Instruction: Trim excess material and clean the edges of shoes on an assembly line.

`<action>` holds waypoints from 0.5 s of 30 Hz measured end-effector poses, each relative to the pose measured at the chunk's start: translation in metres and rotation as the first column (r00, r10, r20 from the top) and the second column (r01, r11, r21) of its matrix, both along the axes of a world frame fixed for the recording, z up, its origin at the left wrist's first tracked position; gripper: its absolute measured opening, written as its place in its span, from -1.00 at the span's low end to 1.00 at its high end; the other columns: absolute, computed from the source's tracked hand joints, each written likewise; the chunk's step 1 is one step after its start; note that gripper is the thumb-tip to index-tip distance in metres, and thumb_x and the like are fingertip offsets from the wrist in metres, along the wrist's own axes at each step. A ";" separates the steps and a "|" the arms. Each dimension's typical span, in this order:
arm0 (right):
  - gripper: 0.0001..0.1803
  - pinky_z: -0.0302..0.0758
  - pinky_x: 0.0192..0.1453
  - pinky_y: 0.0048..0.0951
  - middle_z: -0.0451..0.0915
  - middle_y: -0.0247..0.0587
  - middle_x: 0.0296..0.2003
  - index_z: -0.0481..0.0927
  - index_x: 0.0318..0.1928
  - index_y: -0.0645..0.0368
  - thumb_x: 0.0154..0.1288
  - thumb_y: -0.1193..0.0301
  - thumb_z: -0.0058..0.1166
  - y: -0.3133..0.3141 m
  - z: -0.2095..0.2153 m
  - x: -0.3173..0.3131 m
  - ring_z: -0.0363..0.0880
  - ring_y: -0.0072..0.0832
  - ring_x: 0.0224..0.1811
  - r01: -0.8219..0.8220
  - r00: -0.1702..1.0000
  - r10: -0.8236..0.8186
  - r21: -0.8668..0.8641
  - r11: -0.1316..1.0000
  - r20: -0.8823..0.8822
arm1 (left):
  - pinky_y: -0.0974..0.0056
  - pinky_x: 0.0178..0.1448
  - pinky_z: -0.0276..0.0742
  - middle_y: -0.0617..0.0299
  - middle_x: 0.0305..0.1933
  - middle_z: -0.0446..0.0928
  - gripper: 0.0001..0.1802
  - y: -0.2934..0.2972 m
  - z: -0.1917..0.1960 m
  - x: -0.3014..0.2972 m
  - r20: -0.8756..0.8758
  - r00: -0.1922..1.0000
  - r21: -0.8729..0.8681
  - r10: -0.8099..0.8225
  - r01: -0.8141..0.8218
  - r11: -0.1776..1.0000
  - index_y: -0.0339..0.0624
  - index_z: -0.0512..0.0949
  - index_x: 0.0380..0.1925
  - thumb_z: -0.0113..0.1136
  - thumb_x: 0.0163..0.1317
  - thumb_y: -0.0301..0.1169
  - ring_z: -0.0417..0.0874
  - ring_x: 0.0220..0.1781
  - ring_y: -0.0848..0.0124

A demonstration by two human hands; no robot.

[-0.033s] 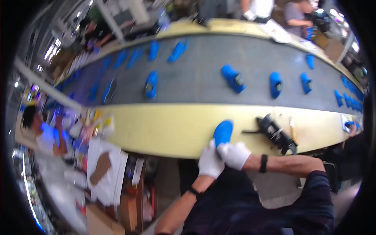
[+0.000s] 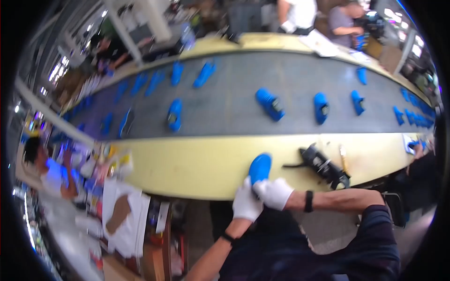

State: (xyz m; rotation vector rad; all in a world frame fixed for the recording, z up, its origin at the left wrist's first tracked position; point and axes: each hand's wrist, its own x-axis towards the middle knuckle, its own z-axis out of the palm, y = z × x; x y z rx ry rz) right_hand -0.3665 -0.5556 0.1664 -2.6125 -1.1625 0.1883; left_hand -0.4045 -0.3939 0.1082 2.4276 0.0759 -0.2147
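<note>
The blue shoe (image 2: 260, 167) is by the near edge of the yellow table (image 2: 187, 164); my left hand (image 2: 247, 204) and right hand (image 2: 275, 193), close together, both grip its near end; I guess it is light, bendy and not easily broken; that end seems good to hold.

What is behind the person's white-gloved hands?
A blue shoe shows its rounded end against the yellow tabletop. The left hand and right hand cover much of its nearer end; details there are hidden.
</note>
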 end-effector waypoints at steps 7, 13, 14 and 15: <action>-0.82 0.65 -0.44 0.08 0.70 0.03 -0.37 0.48 -0.05 0.20 0.43 0.42 0.09 0.003 0.024 0.004 0.76 0.08 -0.44 0.002 0.997 -0.002 -0.002 1.000 -0.077 | -0.24 0.20 0.64 -0.31 0.16 0.59 -0.37 0.000 0.034 -0.017 0.037 0.996 0.020 0.079 -0.080 0.997 -0.20 0.40 0.25 0.35 0.34 -0.10 0.67 0.16 -0.32; -0.83 0.61 -0.50 0.01 0.69 -0.07 -0.39 0.48 -0.05 0.17 0.44 0.40 0.11 -0.002 0.016 0.007 0.74 0.01 -0.50 -0.020 0.999 0.019 0.014 1.000 0.047 | -0.23 0.15 0.69 -0.28 0.14 0.58 -0.17 -0.001 0.020 -0.008 -0.048 0.999 0.091 -0.016 0.021 0.996 -0.22 0.25 0.43 0.40 0.31 -0.09 0.70 0.15 -0.26; -0.84 0.62 -0.49 0.01 0.69 -0.08 -0.40 0.50 -0.07 0.16 0.44 0.40 0.12 0.000 0.013 0.006 0.75 -0.01 -0.49 -0.052 0.994 0.050 0.019 0.998 0.097 | -0.23 0.13 0.70 -0.27 0.12 0.59 -0.19 0.001 0.015 -0.008 -0.004 0.999 0.096 -0.043 0.043 0.994 -0.20 0.25 0.41 0.41 0.30 -0.11 0.70 0.14 -0.26; -0.85 0.63 -0.48 0.01 0.70 -0.10 -0.42 0.52 -0.08 0.16 0.44 0.39 0.12 0.003 0.016 0.006 0.76 -0.02 -0.48 -0.084 0.986 0.080 0.020 0.996 0.147 | -0.23 0.13 0.70 -0.27 0.12 0.59 -0.19 -0.001 0.018 -0.009 -0.004 0.998 0.098 -0.059 0.059 0.993 -0.20 0.25 0.41 0.41 0.30 -0.11 0.70 0.14 -0.26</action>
